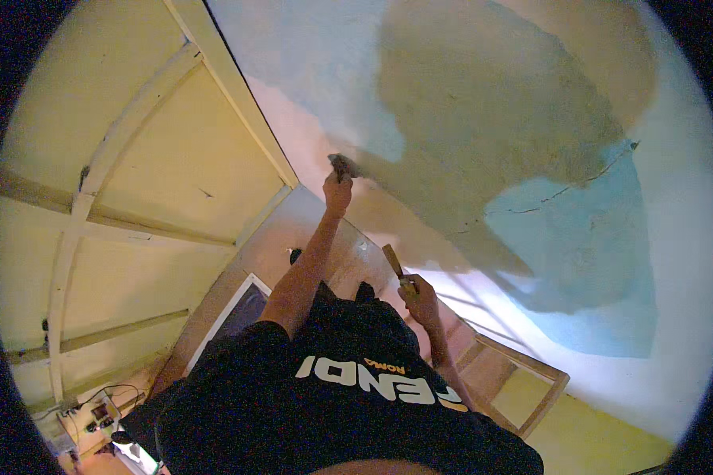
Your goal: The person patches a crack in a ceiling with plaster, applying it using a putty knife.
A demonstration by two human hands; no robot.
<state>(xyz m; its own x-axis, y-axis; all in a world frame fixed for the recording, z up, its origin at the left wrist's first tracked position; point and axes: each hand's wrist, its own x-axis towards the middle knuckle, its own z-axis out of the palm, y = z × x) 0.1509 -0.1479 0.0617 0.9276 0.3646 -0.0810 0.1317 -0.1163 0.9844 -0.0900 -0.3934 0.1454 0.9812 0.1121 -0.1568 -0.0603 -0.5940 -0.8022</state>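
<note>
My left hand (338,198) is raised against the painted wall (317,131), its fingers closed round a small dark, flat-looking tool (342,165) pressed to or just off the surface. Its exact kind is unclear. Lower down and to the right, my right hand (420,299) grips the handle of a putty knife (391,259). That knife's flat tan blade points up and left, apart from the wall as far as I can tell. Pale blue patches and a large brownish shadow cover the wall, and a thin dark crack (535,207) runs across its right part.
Cream panelling (166,150) with wooden battens stands on the left, meeting the wall at a corner. A white-edged frame (226,321) is below my left arm. A wooden frame (543,396) stands at lower right. Cables and small devices (99,416) are at lower left.
</note>
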